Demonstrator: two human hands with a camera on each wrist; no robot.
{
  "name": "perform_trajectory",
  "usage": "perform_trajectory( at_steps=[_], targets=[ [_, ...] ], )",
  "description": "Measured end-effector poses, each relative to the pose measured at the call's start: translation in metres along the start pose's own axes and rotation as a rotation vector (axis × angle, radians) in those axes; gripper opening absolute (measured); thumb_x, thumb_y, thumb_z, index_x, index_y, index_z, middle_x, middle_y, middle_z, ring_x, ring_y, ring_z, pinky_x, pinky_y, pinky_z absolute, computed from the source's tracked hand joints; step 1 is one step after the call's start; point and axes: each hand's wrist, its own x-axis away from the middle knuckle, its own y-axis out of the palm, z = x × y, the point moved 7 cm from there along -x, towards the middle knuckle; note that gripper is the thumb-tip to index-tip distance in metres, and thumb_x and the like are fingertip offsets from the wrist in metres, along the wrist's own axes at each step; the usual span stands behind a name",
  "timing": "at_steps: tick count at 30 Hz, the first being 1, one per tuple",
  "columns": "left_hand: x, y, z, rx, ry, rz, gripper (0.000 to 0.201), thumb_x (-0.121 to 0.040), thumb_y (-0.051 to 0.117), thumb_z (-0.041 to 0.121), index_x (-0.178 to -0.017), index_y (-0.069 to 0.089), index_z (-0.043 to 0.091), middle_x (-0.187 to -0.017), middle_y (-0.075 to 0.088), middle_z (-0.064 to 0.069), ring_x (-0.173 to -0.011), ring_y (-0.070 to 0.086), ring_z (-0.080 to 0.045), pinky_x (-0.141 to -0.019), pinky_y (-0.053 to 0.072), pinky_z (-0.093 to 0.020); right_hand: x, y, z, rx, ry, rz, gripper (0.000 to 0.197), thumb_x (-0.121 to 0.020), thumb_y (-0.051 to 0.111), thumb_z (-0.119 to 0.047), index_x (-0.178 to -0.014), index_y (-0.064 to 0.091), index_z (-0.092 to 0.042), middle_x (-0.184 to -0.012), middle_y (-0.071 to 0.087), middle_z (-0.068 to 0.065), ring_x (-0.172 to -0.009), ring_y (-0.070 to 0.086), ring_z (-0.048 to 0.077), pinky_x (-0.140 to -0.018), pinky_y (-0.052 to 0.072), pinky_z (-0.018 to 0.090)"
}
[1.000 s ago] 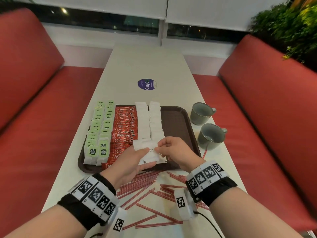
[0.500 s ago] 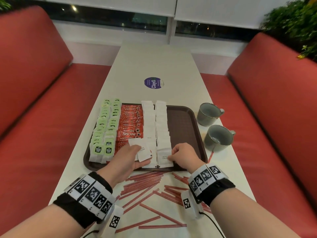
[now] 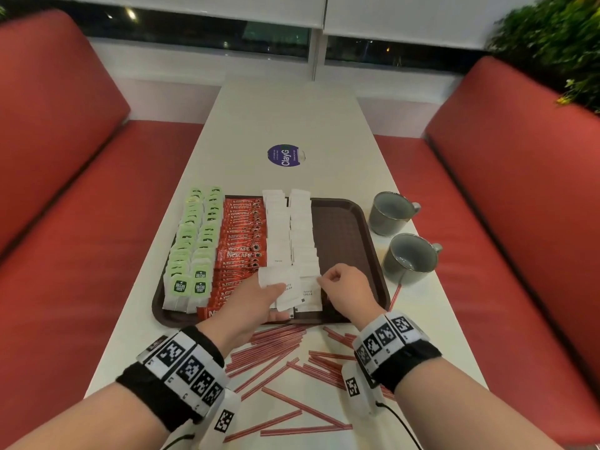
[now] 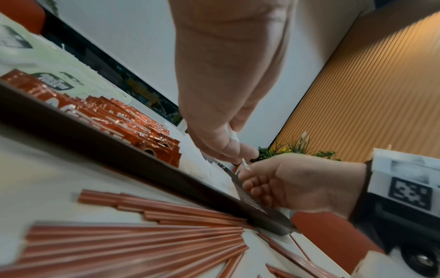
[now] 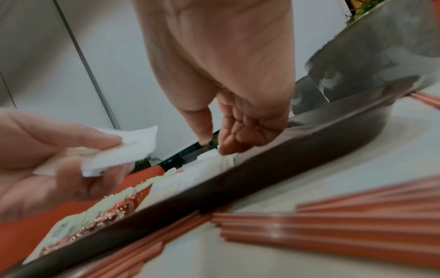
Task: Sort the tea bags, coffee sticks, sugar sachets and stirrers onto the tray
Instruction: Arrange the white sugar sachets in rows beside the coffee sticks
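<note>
Sugar sachets [image 3: 290, 241] already fill two white columns down the middle of the brown tray [image 3: 349, 241], right of the coffee sticks [image 3: 242, 245] and the tea bags [image 3: 191, 251] at the far left; the red stirrers [image 3: 276, 355] lie scattered on the white table [image 3: 292, 118] at the near edge, none on the tray yet. The step in hand looks like finishing the near end of the sachet rows. To do it well, each sachet should go down flat, overlapping the one behind it and square with its column, so the bare right part of the tray stays free for the stirrers. The left hand [image 3: 251, 306] holds a small bunch of sachets [image 5: 123, 152] pinched between thumb and curled fingers, just above the near end of the rows. The right hand [image 3: 349, 292] has its fingers curled, thumb and forefinger closed on the edge of one sachet [image 3: 310, 292] at the near end of the right column; whether that sachet already rests fully on the tray I cannot tell. Two grey cups [image 3: 399, 235] stand right of the tray.
</note>
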Motion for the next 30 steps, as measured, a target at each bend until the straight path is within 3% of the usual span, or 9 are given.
perform_trajectory(
  at_steps=[5, 8, 10, 13, 16, 20, 23, 28, 30],
  targets=[
    [-0.003, 0.018, 0.003, 0.007, -0.009, -0.061, 0.029, -0.099, 0.048, 0.012, -0.122, 0.055, 0.029, -0.117, 0.064, 0.006, -0.104, 0.063, -0.018, -0.075, 0.058, -0.03, 0.021, 0.008, -0.019, -0.232, -0.126, -0.128, 0.014, -0.086, 0.068, -0.029, -0.09, 0.066, -0.016, -0.085, 0.068, 0.0, -0.078, 0.062, 0.012, -0.075, 0.05, 0.028],
    [-0.003, 0.024, 0.004, 0.065, -0.037, -0.049, 0.024, -0.101, 0.044, 0.016, -0.119, 0.053, 0.028, -0.117, 0.063, 0.004, -0.104, 0.063, -0.019, -0.075, 0.058, -0.032, 0.021, 0.004, -0.016, -0.34, -0.09, -0.1, 0.008, -0.084, 0.07, -0.016, -0.087, 0.067, -0.009, -0.088, 0.071, 0.011, -0.078, 0.065, 0.017, -0.078, 0.054, 0.035],
    [-0.004, 0.019, 0.003, 0.13, -0.066, 0.011, 0.022, -0.102, 0.037, 0.018, -0.117, 0.052, 0.023, -0.112, 0.065, -0.002, -0.098, 0.064, -0.022, -0.073, 0.058, -0.035, 0.018, 0.0, -0.009, -0.387, -0.042, -0.084, 0.009, -0.084, 0.071, -0.015, -0.088, 0.067, -0.009, -0.088, 0.072, 0.008, -0.08, 0.068, 0.017, -0.079, 0.057, 0.035],
    [-0.005, 0.008, 0.002, 0.128, -0.076, 0.115, 0.025, -0.102, 0.032, 0.018, -0.12, 0.049, 0.014, -0.104, 0.065, -0.014, -0.088, 0.064, -0.027, -0.062, 0.056, -0.035, 0.013, -0.001, 0.001, -0.268, -0.016, -0.045, 0.014, -0.082, 0.074, -0.018, -0.076, 0.063, -0.012, -0.073, 0.065, 0.0, -0.066, 0.06, 0.012, -0.065, 0.052, 0.026],
    [-0.004, -0.001, 0.002, 0.044, -0.036, 0.168, 0.028, -0.101, 0.032, 0.018, -0.123, 0.048, 0.019, -0.108, 0.063, -0.007, -0.091, 0.061, -0.021, -0.062, 0.055, -0.033, 0.01, 0.005, 0.005, -0.155, 0.009, -0.029, 0.025, -0.08, 0.075, -0.018, -0.067, 0.055, -0.015, -0.062, 0.054, -0.003, -0.056, 0.048, 0.009, -0.054, 0.042, 0.02],
    [-0.003, -0.008, 0.006, -0.133, 0.06, 0.149, 0.033, -0.101, 0.034, 0.02, -0.132, 0.045, 0.026, -0.127, 0.053, 0.011, -0.11, 0.049, -0.012, -0.093, 0.047, -0.035, 0.009, 0.015, 0.004, 0.036, 0.027, -0.05, 0.033, -0.079, 0.075, -0.025, -0.062, 0.048, -0.018, -0.066, 0.054, -0.004, -0.063, 0.051, 0.011, -0.061, 0.044, 0.024],
    [-0.004, -0.009, 0.009, -0.242, 0.107, 0.12, 0.033, -0.101, 0.04, 0.021, -0.133, 0.048, 0.022, -0.127, 0.054, 0.012, -0.112, 0.048, -0.009, -0.091, 0.037, -0.026, 0.013, 0.014, 0.0, 0.272, 0.061, -0.052, 0.031, -0.08, 0.071, -0.038, -0.068, 0.046, -0.024, -0.074, 0.058, -0.007, -0.074, 0.056, 0.015, -0.082, 0.046, 0.035],
    [-0.008, -0.004, 0.011, -0.385, 0.153, 0.11, 0.023, -0.091, 0.062, 0.022, -0.097, 0.066, 0.0, -0.094, 0.067, -0.01, -0.09, 0.061, -0.029, -0.084, 0.047, -0.038, 0.022, 0.002, -0.004, 0.374, 0.022, -0.011, 0.029, -0.082, 0.064, -0.051, -0.084, 0.05, -0.026, -0.08, 0.059, -0.01, -0.078, 0.053, 0.013, -0.09, 0.036, 0.038],
    [-0.011, 0.003, 0.015, -0.429, 0.179, 0.11, 0.022, -0.088, 0.066, 0.021, -0.085, 0.066, 0.0, -0.079, 0.062, -0.009, -0.075, 0.055, -0.022, -0.072, 0.043, -0.031, 0.029, -0.007, -0.002, 0.332, -0.008, 0.015, 0.026, -0.084, 0.061, -0.051, -0.085, 0.05, -0.028, -0.078, 0.058, -0.012, -0.078, 0.053, 0.012, -0.087, 0.038, 0.036]
  ],
)
